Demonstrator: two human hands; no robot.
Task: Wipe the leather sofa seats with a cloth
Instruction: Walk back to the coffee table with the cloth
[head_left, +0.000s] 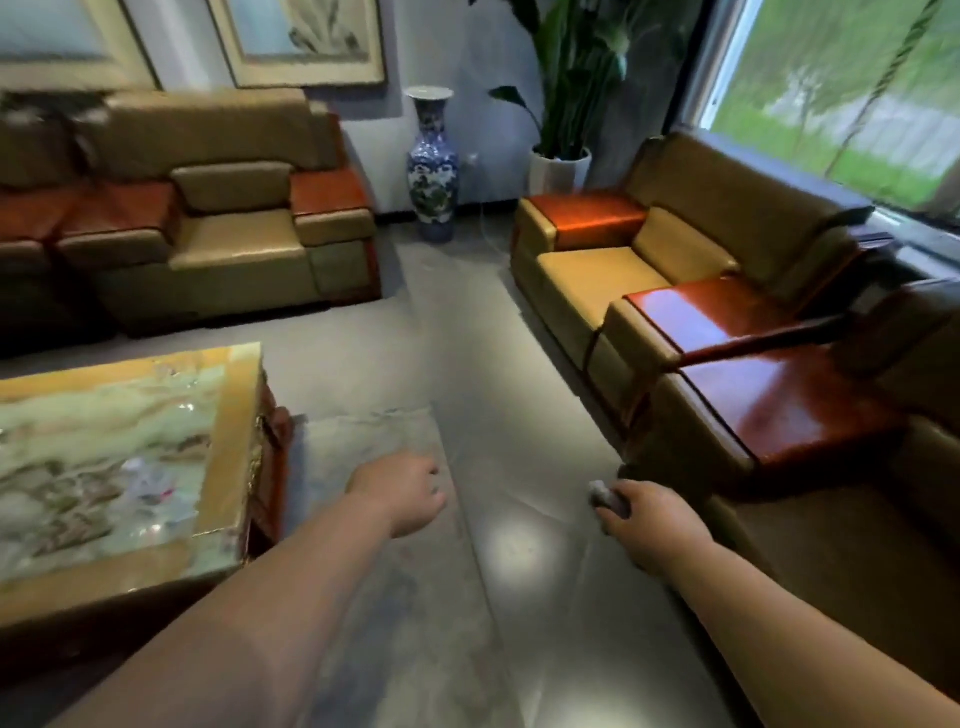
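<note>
Tan leather sofas with glossy red-brown wooden armrests line two sides of the room. One sofa (223, 244) stands at the back left, another sofa (597, 280) runs along the right under the window, and a nearer seat (857, 561) lies at the right edge. My right hand (649, 525) hangs over the grey floor in front of that nearer seat and grips a small balled grey cloth (605, 496). My left hand (402, 493) is held out over the floor, fingers loosely curled, holding nothing. The picture is blurred.
A low table with a green marbled top (119, 457) stands at the left. A tall blue-and-white vase (432, 166) and a potted plant (563, 156) occupy the far corner. Grey floor (457, 322) runs between table and sofas. A window (841, 93) is at the upper right.
</note>
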